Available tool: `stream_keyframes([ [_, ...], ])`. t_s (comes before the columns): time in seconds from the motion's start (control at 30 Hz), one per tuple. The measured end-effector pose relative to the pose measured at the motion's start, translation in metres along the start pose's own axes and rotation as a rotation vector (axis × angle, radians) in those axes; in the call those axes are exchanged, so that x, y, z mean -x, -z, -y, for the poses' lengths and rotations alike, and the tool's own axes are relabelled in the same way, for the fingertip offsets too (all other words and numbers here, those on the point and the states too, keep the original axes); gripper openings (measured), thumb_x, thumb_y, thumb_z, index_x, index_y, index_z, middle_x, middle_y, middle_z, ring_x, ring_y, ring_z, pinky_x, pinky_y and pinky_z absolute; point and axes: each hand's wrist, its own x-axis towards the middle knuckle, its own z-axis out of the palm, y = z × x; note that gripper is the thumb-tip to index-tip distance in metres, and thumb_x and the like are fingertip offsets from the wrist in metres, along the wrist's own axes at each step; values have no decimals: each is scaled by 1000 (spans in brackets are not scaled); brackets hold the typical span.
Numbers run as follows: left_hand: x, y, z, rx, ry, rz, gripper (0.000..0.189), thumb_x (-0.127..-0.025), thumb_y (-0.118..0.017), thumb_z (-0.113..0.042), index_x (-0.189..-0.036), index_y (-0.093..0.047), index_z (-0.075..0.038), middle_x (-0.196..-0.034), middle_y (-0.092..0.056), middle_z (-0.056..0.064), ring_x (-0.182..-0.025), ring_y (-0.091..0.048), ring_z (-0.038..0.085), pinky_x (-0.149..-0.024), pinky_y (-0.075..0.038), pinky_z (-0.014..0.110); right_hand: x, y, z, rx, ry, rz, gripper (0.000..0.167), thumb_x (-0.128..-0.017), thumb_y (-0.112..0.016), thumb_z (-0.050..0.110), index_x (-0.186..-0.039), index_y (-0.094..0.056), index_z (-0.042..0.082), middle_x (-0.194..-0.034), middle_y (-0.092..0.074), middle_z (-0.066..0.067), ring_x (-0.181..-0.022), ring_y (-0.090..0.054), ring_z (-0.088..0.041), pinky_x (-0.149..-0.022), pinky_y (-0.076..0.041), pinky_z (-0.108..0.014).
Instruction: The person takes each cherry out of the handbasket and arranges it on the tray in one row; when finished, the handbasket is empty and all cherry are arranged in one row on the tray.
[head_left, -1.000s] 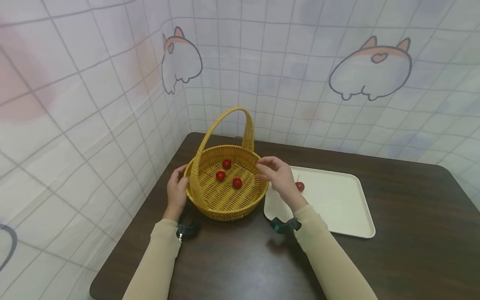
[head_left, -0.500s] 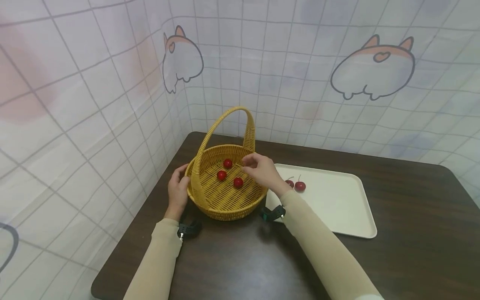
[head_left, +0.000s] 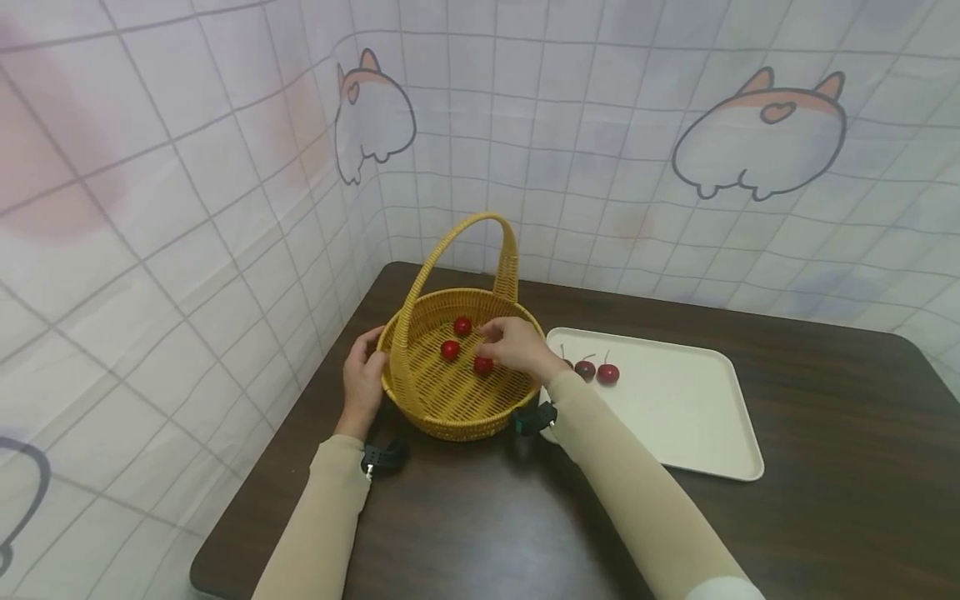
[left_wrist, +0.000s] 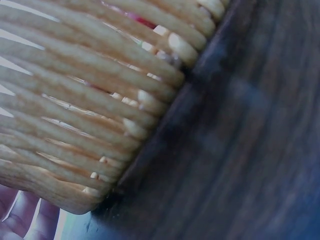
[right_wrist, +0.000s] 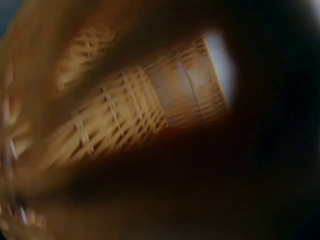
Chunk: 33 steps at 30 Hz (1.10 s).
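A yellow woven basket [head_left: 465, 429] with a tall arched handle stands on the table. My left hand [head_left: 363, 379] grips its left rim, with the fingers outside the wall. In the left wrist view, the basket's slatted side [left_wrist: 90, 115] fills the upper left, with a few fingers [left_wrist: 20, 215] at the corner. Inside the basket lie red cherries: one at the back [head_left: 462, 326], one in the middle [head_left: 449, 351], and one cherry [head_left: 483, 366] under my right hand [head_left: 517, 343]. That hand reaches over the right rim, thumb and forefinger apart just above this cherry. The right wrist view is dark and blurred.
A cream tray [head_left: 675, 408] lies right of the basket. Near its left end are dark red cherries with stems, among them one cherry [head_left: 608, 374]; my right forearm partly hides another. A patterned cloth wall [head_left: 600, 167] rises behind the dark wooden table [head_left: 450, 517].
My right hand has moved left from the basket's right rim, then down to the nearest cherry inside. More cherries on the tray have come into view. My left hand stays on the rim.
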Motion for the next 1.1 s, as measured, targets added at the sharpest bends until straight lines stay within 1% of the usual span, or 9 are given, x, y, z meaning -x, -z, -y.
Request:
stream_keyframes([
  [0.07,0,-1,-1,0,-6,-2,43,-87,-48,-6,-129,-58,-4,-117,-60,15,-98,-53,19,-77,-44,20,0,0,1,25,-26,4,42,-86,-71,24,-122,-65,4,-111,-65,-8,-93,-62,-22,-78,-53,-34],
  [0.13,0,-1,-2,0,-9,-2,44,-87,-47,-6,-130,-58,-3,-117,-60,15,-98,-53,19,-76,-44,20,-1,0,2,75,-37,11,39,-85,-73,24,-119,-67,4,-111,-66,-7,-94,-61,-21,-77,-53,-33],
  [0.33,-1,2,-3,-4,15,16,44,-89,-47,-6,-132,-57,-4,-119,-59,15,-98,-53,18,-77,-44,19,-1,-4,3,174,-29,57,36,-83,-75,20,-116,-68,6,-108,-67,-5,-95,-60,-21,-80,-51,-33],
  [0.4,3,2,-12,-5,25,31,44,-89,-47,-4,-132,-56,-3,-119,-59,17,-99,-53,21,-76,-45,19,-1,-5,1,187,-28,75,37,-82,-76,20,-116,-68,6,-110,-67,-6,-97,-60,-21,-81,-51,-34],
  [0.57,13,3,-38,-13,39,62,43,-90,-46,-1,-132,-54,2,-120,-58,21,-96,-53,20,-74,-46,19,-2,-6,-2,215,7,145,40,-81,-77,20,-118,-69,10,-115,-66,-5,-100,-58,-21,-87,-50,-36],
  [0.67,13,4,-38,-13,43,65,43,-91,-46,-2,-133,-54,2,-120,-57,20,-95,-52,17,-74,-46,19,-2,-6,-3,222,41,180,39,-82,-76,16,-120,-69,12,-115,-66,-5,-100,-59,-21,-89,-49,-37],
  [0.87,12,5,-38,-10,44,62,43,-91,-46,-3,-133,-54,1,-120,-57,19,-96,-52,19,-75,-45,19,0,-7,0,257,82,212,37,-81,-74,9,-118,-70,13,-115,-67,-5,-101,-59,-21,-90,-48,-37],
  [1.03,13,5,-39,-18,44,64,42,-91,-47,-1,-133,-54,2,-122,-57,21,-98,-53,21,-75,-45,18,2,-8,0,274,89,216,34,-83,-75,14,-117,-69,13,-112,-67,-4,-97,-59,-20,-88,-48,-36],
  [1.1,13,6,-39,-23,40,69,42,-91,-47,-1,-132,-54,2,-123,-57,22,-98,-53,21,-75,-45,18,2,-8,0,264,86,207,34,-84,-75,18,-117,-69,13,-112,-67,-4,-99,-59,-20,-89,-49,-36],
])
